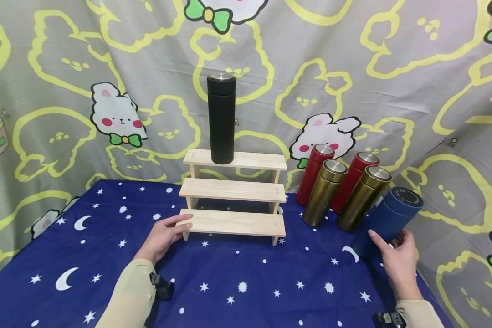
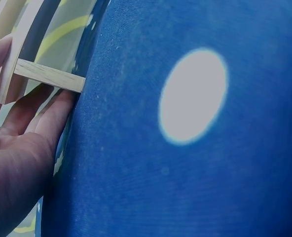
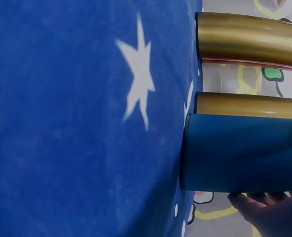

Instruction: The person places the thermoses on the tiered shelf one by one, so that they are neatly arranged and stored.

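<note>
A three-step wooden display stand (image 1: 233, 189) stands on the cloth, with a black thermos bottle (image 1: 221, 120) upright on its top step. My left hand (image 1: 161, 237) holds the left end of the lowest step; in the left wrist view its fingers (image 2: 45, 116) lie by the stand's leg. At the far right, my right hand (image 1: 401, 262) grips a blue thermos bottle (image 1: 387, 218) low on its body, the thumb on the near side. The blue bottle's base (image 3: 183, 153) is at the cloth; whether it touches cannot be told.
Two gold thermos bottles (image 1: 325, 193) and two red ones (image 1: 313, 175) stand upright between the stand and the blue bottle. A dark blue cloth (image 1: 238, 282) with stars and moons covers the table. A patterned curtain (image 1: 156, 59) hangs behind and at the right.
</note>
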Demonstrator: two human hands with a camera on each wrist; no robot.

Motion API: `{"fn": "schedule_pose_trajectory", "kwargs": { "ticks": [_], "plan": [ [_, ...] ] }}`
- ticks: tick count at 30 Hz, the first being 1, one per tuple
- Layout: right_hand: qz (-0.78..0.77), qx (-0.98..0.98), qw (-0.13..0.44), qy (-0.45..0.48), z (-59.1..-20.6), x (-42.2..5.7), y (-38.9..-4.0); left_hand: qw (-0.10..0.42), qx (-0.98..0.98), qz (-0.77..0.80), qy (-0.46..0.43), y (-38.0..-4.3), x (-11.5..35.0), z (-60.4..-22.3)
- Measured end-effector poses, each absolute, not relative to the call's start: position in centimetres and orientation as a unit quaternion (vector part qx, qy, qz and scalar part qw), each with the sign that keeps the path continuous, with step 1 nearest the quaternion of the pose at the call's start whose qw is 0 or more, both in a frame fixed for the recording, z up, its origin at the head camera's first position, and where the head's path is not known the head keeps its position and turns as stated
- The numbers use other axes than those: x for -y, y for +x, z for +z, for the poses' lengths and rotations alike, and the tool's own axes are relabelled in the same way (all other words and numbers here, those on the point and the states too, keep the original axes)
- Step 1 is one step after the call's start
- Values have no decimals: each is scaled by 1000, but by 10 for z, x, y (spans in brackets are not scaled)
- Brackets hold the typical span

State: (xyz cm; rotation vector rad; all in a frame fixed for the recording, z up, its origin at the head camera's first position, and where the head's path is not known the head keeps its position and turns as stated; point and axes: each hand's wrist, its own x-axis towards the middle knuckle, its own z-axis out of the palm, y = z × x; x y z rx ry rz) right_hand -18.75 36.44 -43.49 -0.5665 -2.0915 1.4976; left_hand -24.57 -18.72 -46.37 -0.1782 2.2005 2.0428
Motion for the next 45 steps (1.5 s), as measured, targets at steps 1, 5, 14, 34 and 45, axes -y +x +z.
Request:
{"fn": "schedule_pose_trajectory", "kwargs": {
  "ticks": [1, 5, 14, 34, 45],
  "plan": [
    [550, 768, 251, -211, -435, -364, -187, 68, -729, 679, -58, -246, 187, -463],
    [548, 765, 257, -221, -433, -362, -183, 70, -726, 682, -58, -246, 185, -463],
    [552, 764, 258, -214, -424, -349, -177, 71, -722, 685, -58, -248, 185, -464],
    [491, 836, 216, -116, -388, -300, -182, 70, -721, 687, -56, -245, 186, -462],
    [504, 844, 182, -16, -368, -274, -195, 69, -724, 685, -54, -245, 188, -463]
  ]
}}
